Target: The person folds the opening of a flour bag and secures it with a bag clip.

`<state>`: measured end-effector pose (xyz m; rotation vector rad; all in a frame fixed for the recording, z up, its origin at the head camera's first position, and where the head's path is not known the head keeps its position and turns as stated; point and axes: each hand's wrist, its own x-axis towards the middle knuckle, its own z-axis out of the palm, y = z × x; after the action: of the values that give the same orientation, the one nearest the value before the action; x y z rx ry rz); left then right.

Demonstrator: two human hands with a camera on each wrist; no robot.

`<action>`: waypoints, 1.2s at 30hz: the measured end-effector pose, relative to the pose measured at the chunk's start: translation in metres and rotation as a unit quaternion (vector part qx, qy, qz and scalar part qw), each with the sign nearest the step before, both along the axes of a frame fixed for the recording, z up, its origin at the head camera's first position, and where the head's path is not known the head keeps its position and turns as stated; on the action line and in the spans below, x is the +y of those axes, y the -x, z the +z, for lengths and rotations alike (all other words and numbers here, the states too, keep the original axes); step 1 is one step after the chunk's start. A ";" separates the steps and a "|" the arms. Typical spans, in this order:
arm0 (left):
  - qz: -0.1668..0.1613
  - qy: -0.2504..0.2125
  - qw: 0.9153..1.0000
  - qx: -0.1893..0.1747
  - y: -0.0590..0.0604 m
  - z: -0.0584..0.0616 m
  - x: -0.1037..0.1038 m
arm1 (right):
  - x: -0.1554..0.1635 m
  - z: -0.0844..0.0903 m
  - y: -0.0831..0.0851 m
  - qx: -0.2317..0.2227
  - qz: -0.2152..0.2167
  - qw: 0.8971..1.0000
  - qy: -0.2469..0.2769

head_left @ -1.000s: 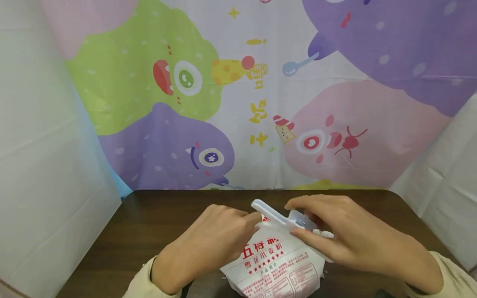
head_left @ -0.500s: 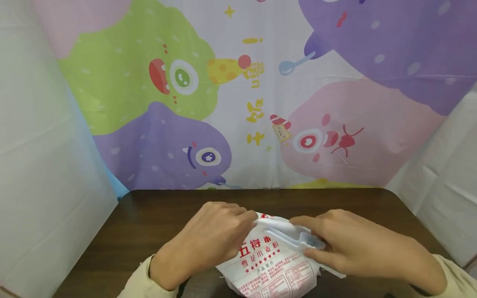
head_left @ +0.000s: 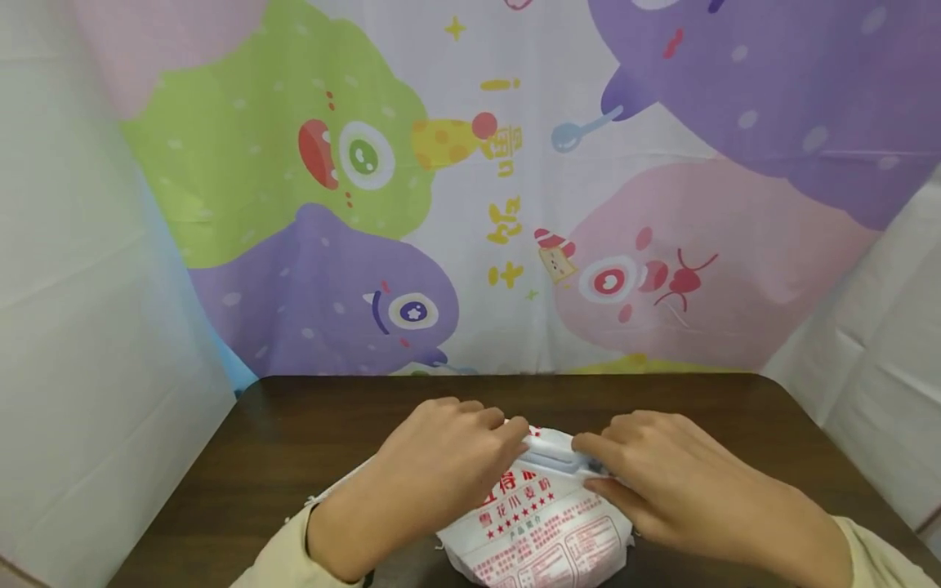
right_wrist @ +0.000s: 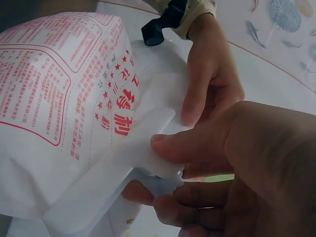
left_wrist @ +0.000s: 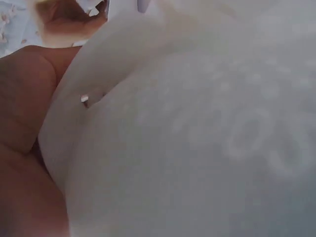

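A white flour bag [head_left: 547,531] with red Chinese print lies in front of me, its top edge gathered. Along that edge runs a pale blue-white bag clip [head_left: 551,458], a long bar with a wider end at the right. My right hand [head_left: 680,478] pinches the wider end; the right wrist view has the thumb [right_wrist: 182,145] on top and fingers underneath. My left hand [head_left: 448,474] grips the top of the bag at the clip's left end, its fingertips mostly hidden. Blurred white bag [left_wrist: 187,138] fills most of the left wrist view.
Beneath everything is a dark brown wooden table [head_left: 316,433]. Behind it hangs a curtain [head_left: 507,327] printed with cartoon monsters, and white cloth walls [head_left: 95,286] stand at both sides. A dark strap [right_wrist: 165,22] shows at the left wrist.
The clip has come down from a raised, slanted position to lie along the bag's top. My left hand has shifted right toward it; the right hand has lowered slightly with the clip.
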<state>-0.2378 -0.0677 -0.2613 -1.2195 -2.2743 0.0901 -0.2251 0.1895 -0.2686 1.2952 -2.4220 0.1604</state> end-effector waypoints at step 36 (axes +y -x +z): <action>-0.079 -0.091 0.993 -0.023 0.012 -0.010 -0.017 | 0.051 -0.038 -0.010 -0.024 -0.074 0.996 0.034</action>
<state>-0.2500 -0.0846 -0.2714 -1.3095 -2.1631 -0.2010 -0.2155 0.2406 -0.3066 1.0906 -2.5183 0.2325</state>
